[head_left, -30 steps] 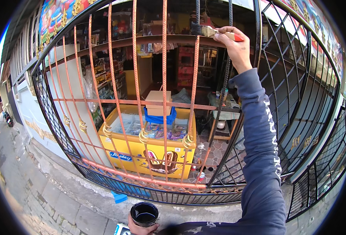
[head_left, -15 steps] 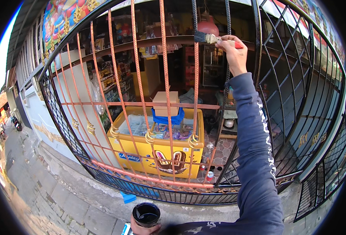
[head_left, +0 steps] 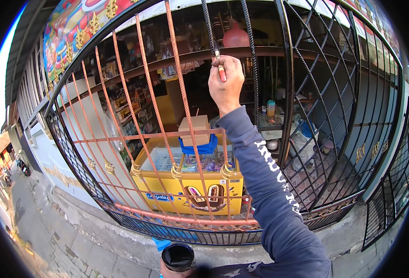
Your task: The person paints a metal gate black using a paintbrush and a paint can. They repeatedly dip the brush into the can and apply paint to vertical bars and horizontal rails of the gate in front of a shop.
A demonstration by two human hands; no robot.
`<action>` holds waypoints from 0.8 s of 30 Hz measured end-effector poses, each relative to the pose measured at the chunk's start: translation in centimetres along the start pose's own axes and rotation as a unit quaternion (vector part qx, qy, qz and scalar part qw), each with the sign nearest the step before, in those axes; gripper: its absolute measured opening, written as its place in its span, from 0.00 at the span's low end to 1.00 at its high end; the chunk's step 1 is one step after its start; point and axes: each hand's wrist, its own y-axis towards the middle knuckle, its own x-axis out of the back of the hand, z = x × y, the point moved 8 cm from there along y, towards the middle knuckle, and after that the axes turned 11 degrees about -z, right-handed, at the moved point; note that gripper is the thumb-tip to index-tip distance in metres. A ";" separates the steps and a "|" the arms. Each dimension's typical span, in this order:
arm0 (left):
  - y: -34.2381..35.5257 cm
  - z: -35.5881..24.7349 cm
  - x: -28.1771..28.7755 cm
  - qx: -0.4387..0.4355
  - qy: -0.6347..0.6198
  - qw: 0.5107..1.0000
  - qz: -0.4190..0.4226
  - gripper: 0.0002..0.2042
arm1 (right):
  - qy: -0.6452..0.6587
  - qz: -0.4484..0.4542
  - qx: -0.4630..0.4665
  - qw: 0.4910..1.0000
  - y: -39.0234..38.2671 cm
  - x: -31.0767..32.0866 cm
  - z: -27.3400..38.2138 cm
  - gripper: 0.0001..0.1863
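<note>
Raised at the upper middle, my right hand [head_left: 226,83] grips a paintbrush [head_left: 221,69] with a red-tipped handle. Its bristles meet a twisted vertical bar [head_left: 209,23] of the metal fence, which is black above the brush. Bars to the left, such as this one [head_left: 176,60], are still reddish-brown. Low at the bottom edge, my left hand [head_left: 174,272] is wrapped round a dark cup [head_left: 178,257] holding black paint. The bristles are mostly hidden by the hand and the bar.
Behind the bars stands a yellow ice-cream freezer [head_left: 199,204] with a cardboard box [head_left: 193,126] on it. A black lattice panel [head_left: 322,69] is on the right. A red rounded object [head_left: 236,36] hangs inside. Blue scrap [head_left: 161,243] lies by the concrete ledge [head_left: 135,250].
My right hand has turned and moved left with the brush, now upright along the bar instead of sideways. The view has shifted slightly; the cup stays in my left hand.
</note>
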 end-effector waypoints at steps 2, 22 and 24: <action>0.1 -1.5 0.7 -0.022 -0.041 0.999 -0.014 0.45 | -0.018 -0.011 0.014 1.000 -0.2 -0.4 0.7 0.08; 0.8 -2.2 0.7 -0.024 0.006 1.000 0.010 0.45 | 0.013 -0.091 -0.063 0.994 0.7 -1.3 0.4 0.07; 0.7 -1.8 0.0 -0.024 -0.046 0.999 0.015 0.46 | -0.025 -0.056 -0.041 0.997 0.9 -2.0 0.6 0.08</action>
